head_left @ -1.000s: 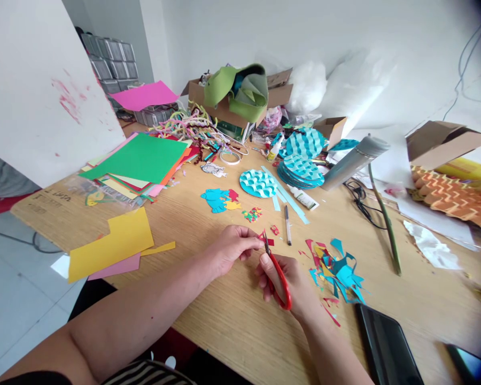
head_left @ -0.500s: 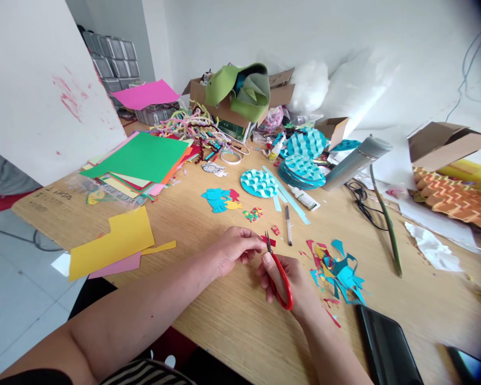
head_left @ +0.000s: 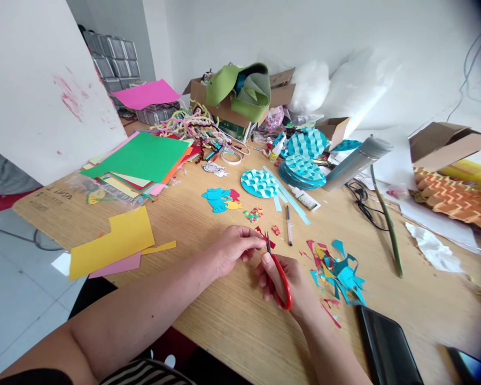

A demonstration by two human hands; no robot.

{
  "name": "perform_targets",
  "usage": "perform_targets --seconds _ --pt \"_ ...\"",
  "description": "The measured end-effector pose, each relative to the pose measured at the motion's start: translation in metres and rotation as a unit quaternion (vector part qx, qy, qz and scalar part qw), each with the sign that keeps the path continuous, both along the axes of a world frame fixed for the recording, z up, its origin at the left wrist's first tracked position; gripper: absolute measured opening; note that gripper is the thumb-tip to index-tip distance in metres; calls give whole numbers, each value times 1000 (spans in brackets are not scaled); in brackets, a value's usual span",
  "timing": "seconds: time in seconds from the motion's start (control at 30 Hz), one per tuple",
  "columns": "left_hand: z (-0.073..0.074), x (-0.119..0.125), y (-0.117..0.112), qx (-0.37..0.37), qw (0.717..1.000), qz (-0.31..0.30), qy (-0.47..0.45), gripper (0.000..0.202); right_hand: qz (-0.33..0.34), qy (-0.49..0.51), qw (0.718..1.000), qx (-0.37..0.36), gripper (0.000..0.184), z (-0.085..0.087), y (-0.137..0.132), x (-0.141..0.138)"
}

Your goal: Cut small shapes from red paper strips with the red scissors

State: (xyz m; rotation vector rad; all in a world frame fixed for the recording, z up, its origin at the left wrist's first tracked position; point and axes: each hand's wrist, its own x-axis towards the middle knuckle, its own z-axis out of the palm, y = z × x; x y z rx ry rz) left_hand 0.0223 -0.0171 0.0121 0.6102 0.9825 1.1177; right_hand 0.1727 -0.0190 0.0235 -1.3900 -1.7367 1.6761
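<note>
My left hand (head_left: 234, 248) pinches a small red paper piece (head_left: 263, 236) just above the wooden table (head_left: 232, 321). My right hand (head_left: 291, 286) grips red-handled scissors (head_left: 278, 278), whose short blades meet the red piece at the left fingertips. To the right of my hands lies a heap of blue, red and yellow paper scraps (head_left: 336, 270). A black pen (head_left: 288, 224) lies just beyond the scissors. Blue and yellow cut-out shapes (head_left: 220, 199) lie farther back.
A stack of coloured sheets (head_left: 142, 160) and a yellow sheet (head_left: 112, 243) lie at left. Blue scalloped paper discs (head_left: 300, 166), a glue tube (head_left: 304, 198), cardboard boxes (head_left: 240, 101) and a grey cylinder (head_left: 355, 163) stand behind. A dark tablet (head_left: 387, 347) lies at the near right.
The red paper piece has turned slightly between my left fingers. Both hands stay almost where they were.
</note>
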Motion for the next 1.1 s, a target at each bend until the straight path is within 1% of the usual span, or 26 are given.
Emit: perform_targets --seconds 0.4,0.73,1.1 --pt "0 -1 0 0 1000 1 1 18 1 0 1000 2 52 0 1 2" --pt "4 -1 1 -3 1000 15 3 18 0 1 1000 -15 50 -3 0 1" --pt "4 -1 0 13 999 8 28 18 9 -3 1000 -6 57 -3 0 2"
